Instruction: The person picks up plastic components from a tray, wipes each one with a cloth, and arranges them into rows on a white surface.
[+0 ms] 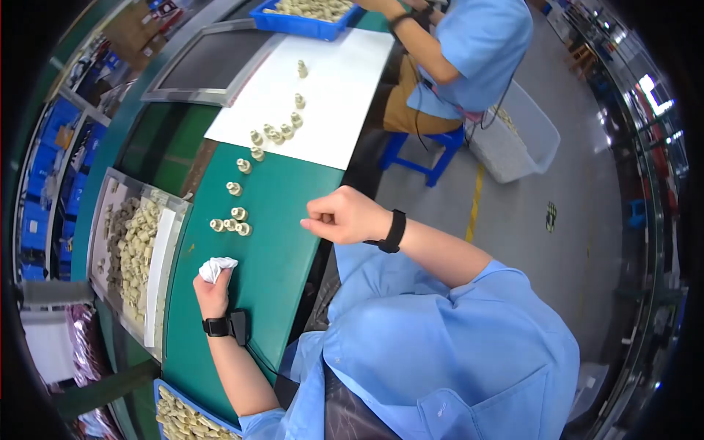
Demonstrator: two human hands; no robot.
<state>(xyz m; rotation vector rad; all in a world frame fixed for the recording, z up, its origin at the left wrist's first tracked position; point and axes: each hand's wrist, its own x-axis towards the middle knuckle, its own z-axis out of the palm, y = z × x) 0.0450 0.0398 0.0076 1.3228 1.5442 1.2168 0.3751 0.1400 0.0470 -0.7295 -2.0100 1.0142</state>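
Over the near left part of the green table [275, 257], my left hand [211, 295] is closed on a crumpled white cloth [218, 268]. My right hand [346, 215] is curled into a loose fist above the table's right edge; whatever its fingers may hold is hidden. Ahead of my left hand stand several small pale stepped fittings [239, 213], close together on the green top. More fittings [285, 131] run in an uneven line away from me onto a white sheet [334, 95]. Neither hand touches them.
A tray [176, 220] heaped with pale parts lies left, with a blue tray [165, 392] of parts at the near edge. Beyond, a blue bin [301, 28] holds more. A co-worker [477, 59] sits on a blue stool [422, 150] beside a translucent tub [539, 139].
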